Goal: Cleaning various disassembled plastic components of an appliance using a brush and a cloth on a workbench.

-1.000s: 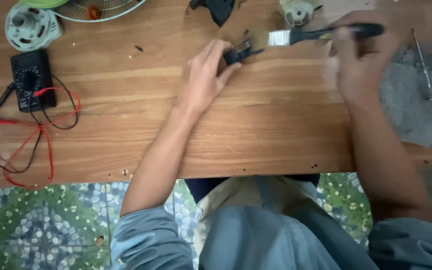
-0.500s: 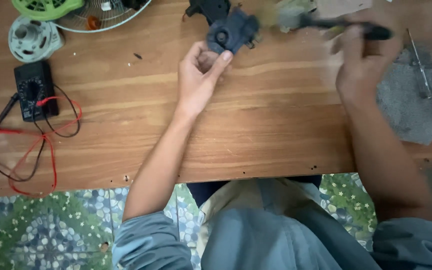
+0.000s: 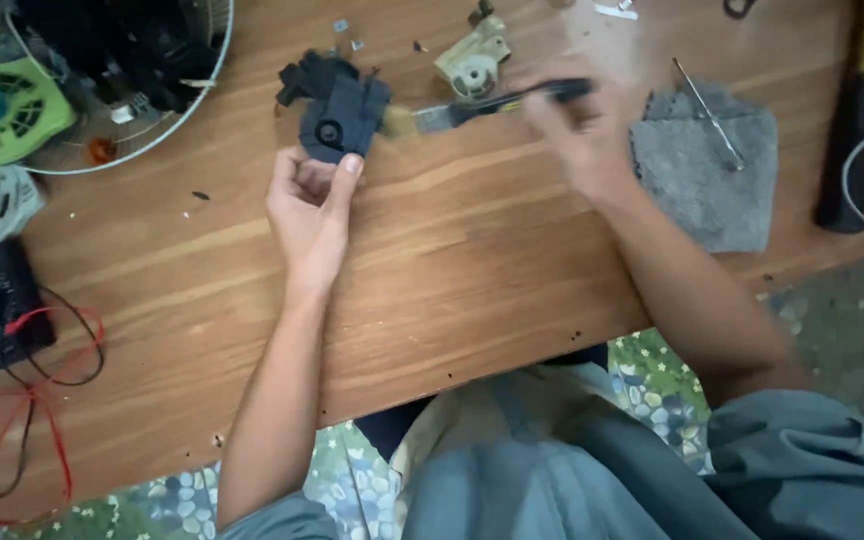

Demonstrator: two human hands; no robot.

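Two hands are what I see working: my left hand [image 3: 310, 205] pinches a dark plastic motor housing [image 3: 337, 112] over the wooden table [image 3: 472, 270], toward 11 o'clock. My right hand [image 3: 584, 140], blurred, is closed around a small brush [image 3: 482, 105] whose bristles touch the housing's 3 o'clock side. Grey cloth [image 3: 712, 185] lies further toward 3 o'clock, a wire fan guard [image 3: 167, 130] toward 9.

Bare forearms; grey-blue rolled sleeves

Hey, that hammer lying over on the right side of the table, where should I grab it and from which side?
Grip the hammer on its black handle, near the lower end closest to the table's front edge. It lies flat, nearly upright in view, with the yellow part running off the top. Come down from above, probably with the right hand, fingers wrapping across the handle; the grey cloth sits just left of it.
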